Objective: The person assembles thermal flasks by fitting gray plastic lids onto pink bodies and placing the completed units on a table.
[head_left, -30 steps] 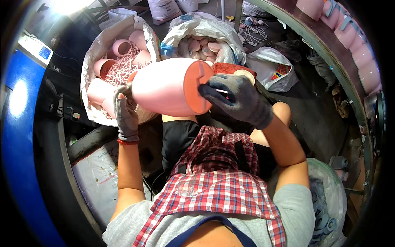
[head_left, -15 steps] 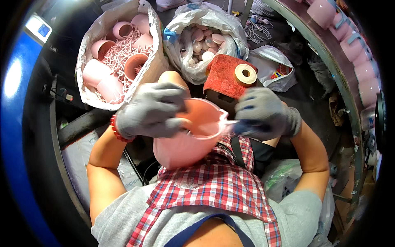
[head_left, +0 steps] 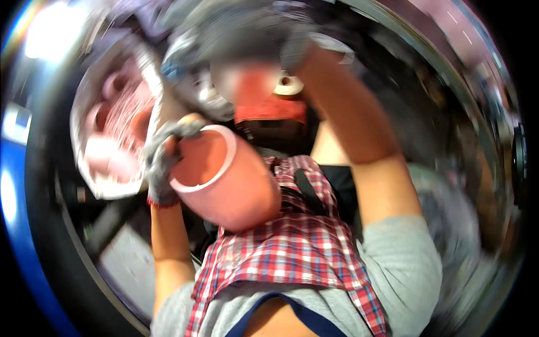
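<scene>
A pink tumbler-shaped cup [head_left: 241,188] lies tilted over my lap, its mouth toward the upper left. My left hand [head_left: 163,160], in a grey glove, is closed on the rim, with fingers at the edge of the opening. The inside looks smooth and darker pink. My gloved right hand [head_left: 261,39] is raised far forward, away from the cup, near a red cloth-covered block. Motion smears its fingers, and whether it holds anything cannot be made out.
A white sack [head_left: 78,118] of pink cups and thin pink strips stands at the left. Beyond my lap, a roll of tape [head_left: 293,88] sits on the red-covered block [head_left: 269,111]. A clear plastic bag [head_left: 443,208] lies at my right. A shelf edge [head_left: 432,62] curves along the upper right.
My right hand has left the cup's rim and swung forward. The dark blue thing in it no longer shows. My left hand has tipped the cup's mouth leftward. The view has shifted.
</scene>
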Demonstrator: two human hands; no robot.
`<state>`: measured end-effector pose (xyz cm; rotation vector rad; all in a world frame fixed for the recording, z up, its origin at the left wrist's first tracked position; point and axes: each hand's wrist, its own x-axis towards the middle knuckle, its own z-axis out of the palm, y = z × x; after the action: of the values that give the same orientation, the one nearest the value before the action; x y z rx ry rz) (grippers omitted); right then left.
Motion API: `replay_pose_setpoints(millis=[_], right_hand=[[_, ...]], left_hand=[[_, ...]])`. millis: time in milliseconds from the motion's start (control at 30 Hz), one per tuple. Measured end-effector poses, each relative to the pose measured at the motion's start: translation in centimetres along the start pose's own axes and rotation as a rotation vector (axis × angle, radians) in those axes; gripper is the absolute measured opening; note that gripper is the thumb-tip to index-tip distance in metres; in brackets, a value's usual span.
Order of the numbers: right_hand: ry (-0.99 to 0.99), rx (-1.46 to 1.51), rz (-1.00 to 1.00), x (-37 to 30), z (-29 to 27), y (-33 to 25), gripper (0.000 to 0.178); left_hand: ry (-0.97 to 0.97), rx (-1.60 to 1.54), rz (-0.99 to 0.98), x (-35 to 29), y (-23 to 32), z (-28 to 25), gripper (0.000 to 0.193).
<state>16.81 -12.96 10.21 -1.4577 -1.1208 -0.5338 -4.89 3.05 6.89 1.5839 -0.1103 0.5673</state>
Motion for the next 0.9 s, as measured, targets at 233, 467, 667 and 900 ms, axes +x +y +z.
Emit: replay_pose_setpoints(millis=[233, 467, 667, 900], right_hand=[[-0.018, -0.332, -0.107, -5.8, -2.2, 1.4, 0.038], [-0.172, -0.786, 0.890, -23.9, -24.4, -8.4, 0.044], [-0.656, -1.627, 1.786, -31.0, -39.8, -19.8, 0.058], [-0.818, -1.354, 1.942, -45.4, -40.3, -18.6, 0.066]], left_hand=[[-0.106, -0.430, -0.251, -1.7, -10.4, 1.0, 0.058], [-0.274, -0.690, -0.456, 0.2, -9.5, 5.0, 0.074], [-0.215, -0.647, -0.469, -0.7, -13.8, 1.4, 0.078], [-0.118, -0.616, -0.468, -2.3, -16.0, -2.8, 0.083]])
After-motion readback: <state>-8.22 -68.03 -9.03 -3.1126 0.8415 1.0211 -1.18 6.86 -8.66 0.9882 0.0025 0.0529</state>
